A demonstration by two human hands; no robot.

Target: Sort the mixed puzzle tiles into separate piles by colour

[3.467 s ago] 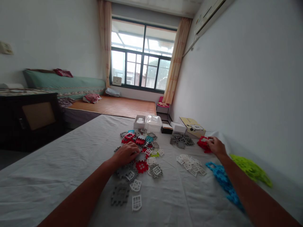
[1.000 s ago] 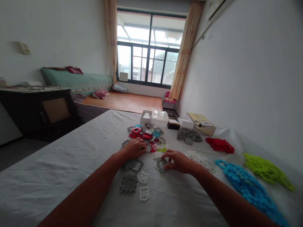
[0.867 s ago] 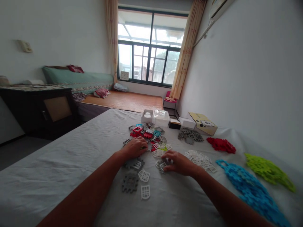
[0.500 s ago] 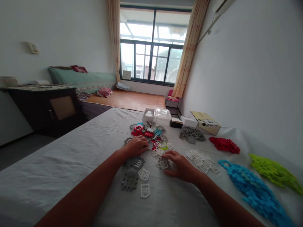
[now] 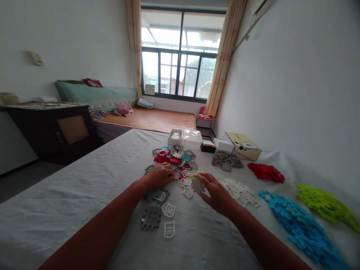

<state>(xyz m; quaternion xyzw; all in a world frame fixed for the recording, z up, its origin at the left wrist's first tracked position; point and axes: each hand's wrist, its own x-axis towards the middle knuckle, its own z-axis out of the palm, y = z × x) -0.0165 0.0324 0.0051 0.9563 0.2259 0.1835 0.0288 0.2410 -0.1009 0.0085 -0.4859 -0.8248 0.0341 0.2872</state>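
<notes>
My right hand (image 5: 215, 189) pinches a grey interlocking plastic tile (image 5: 198, 185) with toothed edges, between thumb and fingers, at the right side of a mixed pile. My left hand (image 5: 159, 174) lies palm down at the left of the pile with its fingers curled; what is under them is hidden. Between the hands lie white window-lattice pieces (image 5: 188, 192) and a lime-green piece (image 5: 191, 177). Red tiles (image 5: 161, 156) and a blue tile (image 5: 186, 158) show just beyond. Nearer me are a grey square tile (image 5: 151, 218) and a single white lattice piece (image 5: 169, 230).
To the right are sorted heaps: white lattices (image 5: 240, 192), grey tiles (image 5: 227, 161), red (image 5: 266, 172), blue (image 5: 302, 225) and lime-green pieces (image 5: 326, 204). Behind stand a clear plastic box (image 5: 192, 139), a black box (image 5: 208, 146), white boxes and a yellow carton (image 5: 244, 145).
My right hand has raised the grey tile a little and shifted it away from me, off the white lattice pieces. My left hand has stayed nearly in place.
</notes>
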